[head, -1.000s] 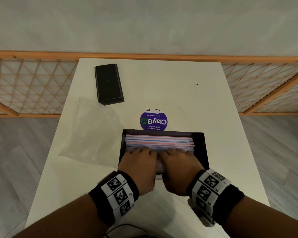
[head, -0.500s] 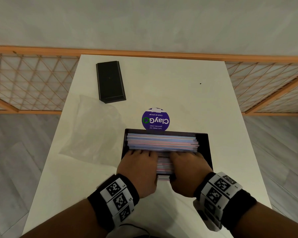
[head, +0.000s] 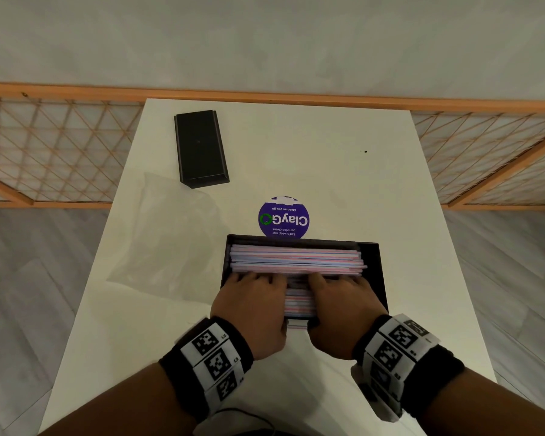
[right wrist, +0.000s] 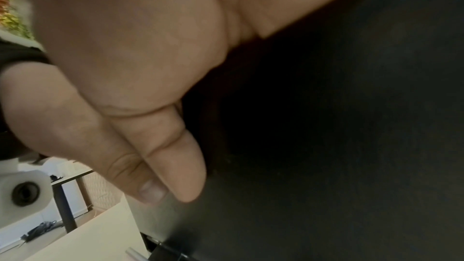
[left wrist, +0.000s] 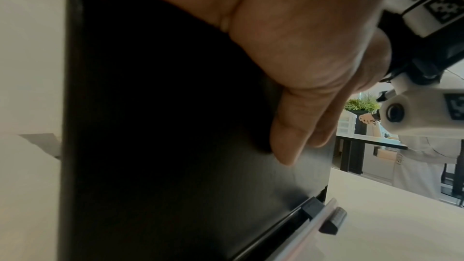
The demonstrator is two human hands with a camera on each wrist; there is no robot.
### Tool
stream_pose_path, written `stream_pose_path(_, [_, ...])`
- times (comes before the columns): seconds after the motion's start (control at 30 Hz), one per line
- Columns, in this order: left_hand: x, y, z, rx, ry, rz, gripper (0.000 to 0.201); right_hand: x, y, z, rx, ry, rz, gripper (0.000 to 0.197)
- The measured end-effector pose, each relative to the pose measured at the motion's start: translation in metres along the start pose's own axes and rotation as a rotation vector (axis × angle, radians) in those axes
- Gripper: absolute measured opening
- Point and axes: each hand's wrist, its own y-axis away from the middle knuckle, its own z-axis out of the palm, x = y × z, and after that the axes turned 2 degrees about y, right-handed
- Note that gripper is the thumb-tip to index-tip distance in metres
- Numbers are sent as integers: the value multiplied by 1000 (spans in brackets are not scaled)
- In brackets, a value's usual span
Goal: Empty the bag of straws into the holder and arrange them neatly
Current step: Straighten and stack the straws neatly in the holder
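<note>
Inside the black rectangular holder (head: 372,265), pastel paper straws (head: 296,259) are pressed flat by left hand (head: 252,306) and right hand (head: 343,306), fingers extended, nothing gripped; levelling judged underway, end-alignment next.

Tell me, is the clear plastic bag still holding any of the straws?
No, the plastic bag lies flat and empty left of the holder, and the straws are in the holder.

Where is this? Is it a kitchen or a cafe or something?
Probably an office pantry or cafe corner, though I can't be sure. A black holder full of straws sits on a white table, and a purple sticker reads "Let's keep our pantries clean".
</note>
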Motion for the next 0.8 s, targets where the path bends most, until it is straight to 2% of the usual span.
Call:
stream_pose_path(0.2, [-1,-2,-1,-22,2,-3,40,1,-2,-1,-30,8,-10,48])
stream_pose_path(0.33, [-1,-2,-1,-9,5,4,41,0,-2,-1,7,-26,-20,51])
stream_pose_path(0.43, [-1,-1,0,3,4,13,49,0,-2,1,20,-26,-16,50])
stream_pose_path(0.7, [1,-3,-4,-39,-5,18,39,-7,-2,-5,-22,25,-46,46])
stream_pose_path(0.8, [8,-4,-2,-46,35,67,43,-10,-3,-2,-7,-32,-72,50])
